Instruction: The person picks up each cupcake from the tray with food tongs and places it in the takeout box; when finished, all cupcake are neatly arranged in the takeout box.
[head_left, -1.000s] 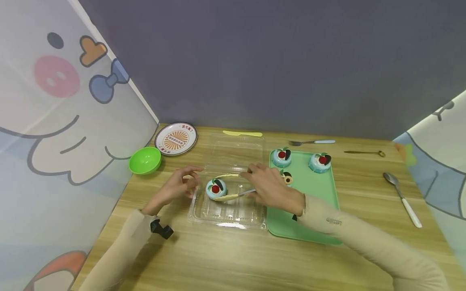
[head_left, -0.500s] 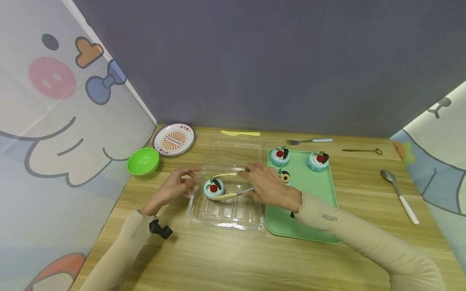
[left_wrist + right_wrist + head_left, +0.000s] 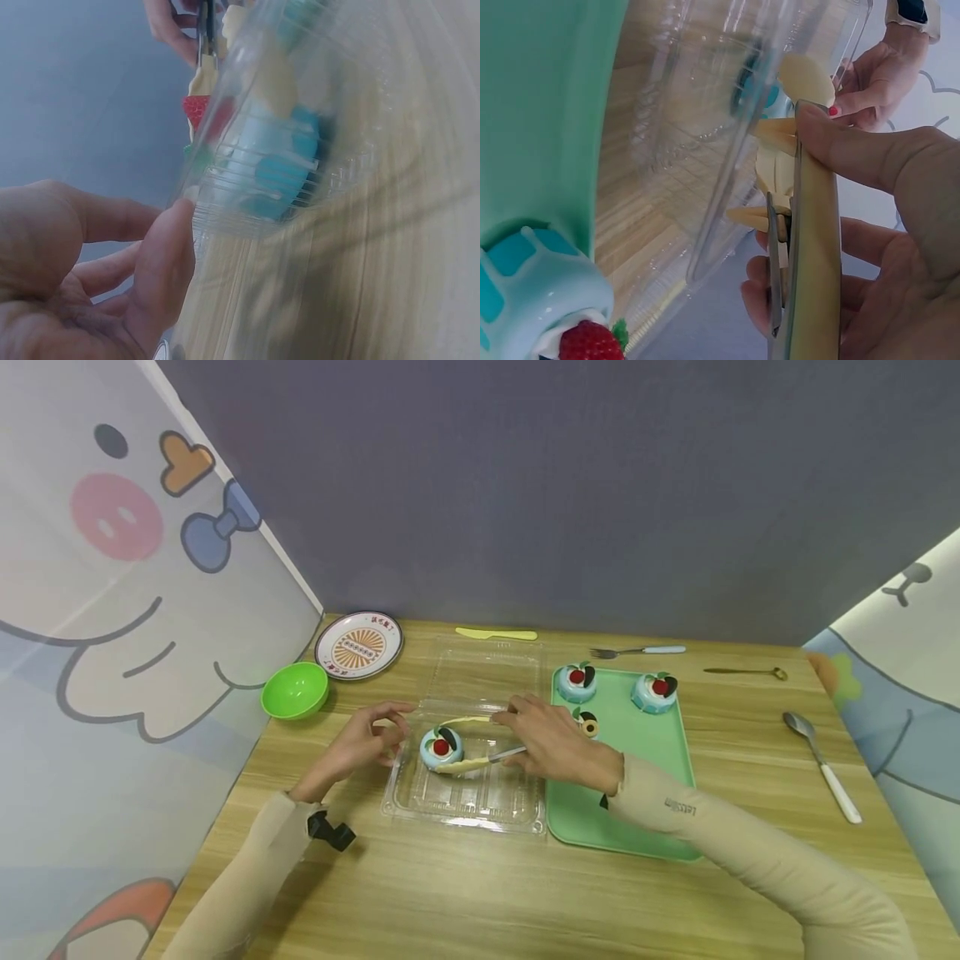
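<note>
My right hand (image 3: 555,739) grips a pair of tongs (image 3: 810,247) with cream-coloured ends. The ends stand on either side of a small blue cake (image 3: 441,749) topped with a red berry, a dark biscuit and green leaves. That cake is in the left part of a clear plastic box (image 3: 480,802) whose lid lies folded back. At the box's left rim is my left hand (image 3: 367,745); in the left wrist view its thumb and finger pinch the rim. A green tray (image 3: 637,835) beside the box bears several similar cakes, including one at its back right (image 3: 655,692), partly hidden by my right arm.
Behind the box lie a yellow knife (image 3: 497,634) and a fork (image 3: 637,652). A patterned plate (image 3: 360,646) and a green bowl (image 3: 295,691) stand at the back left. On the right are a thin gold spoon (image 3: 746,672) and a white-handled spoon (image 3: 823,767). Walls border the table.
The view has shifted slightly. Both hands, the tongs and the cake between them have kept their places at the box.
</note>
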